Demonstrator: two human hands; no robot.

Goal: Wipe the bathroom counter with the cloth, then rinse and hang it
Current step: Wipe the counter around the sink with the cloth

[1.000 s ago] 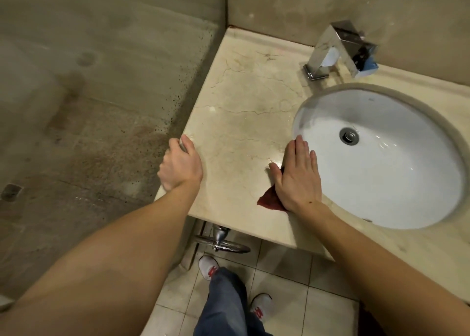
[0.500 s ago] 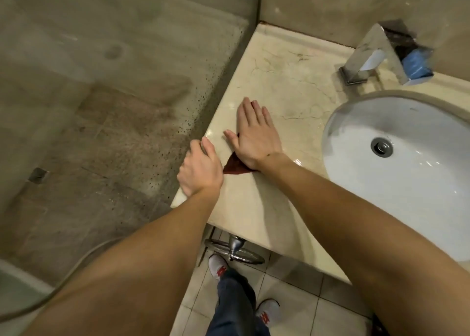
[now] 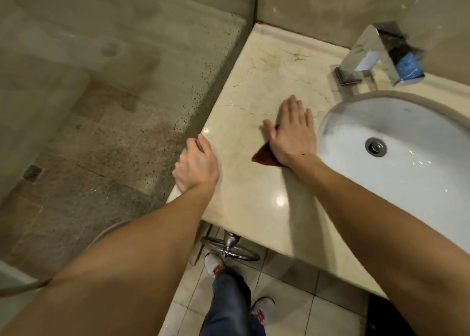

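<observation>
On the cream marble counter [image 3: 254,101], just left of the sink [image 3: 396,183], the right hand [image 3: 292,134] lies flat with its fingers stretched out and close together, palm down on a dark red cloth [image 3: 264,156]. Its grip is released: nothing is pinched, the hand only presses the cloth against the stone. Most of the cloth is hidden under the palm; one pointed corner sticks out on the thumb side, toward the counter's front edge.

At the counter's left edge, the left hand [image 3: 197,165] has its grip clenched over the rim, knuckles up, fingers curled down the side next to the glass shower panel [image 3: 127,81]. The two hands are apart, with bare wet-looking marble between them that catches a bright glint of light.

Behind the sink, a square chrome tap [image 3: 368,53] stands against the wall, with something blue [image 3: 410,67] just beside it. The white basin has a metal drain [image 3: 376,146] in its middle. Below the counter's front edge, a chrome pipe fitting [image 3: 230,248] shows, and on the pale floor tiles [image 3: 292,300] stand two white shoes [image 3: 213,264] under blue jeans [image 3: 231,307].
</observation>
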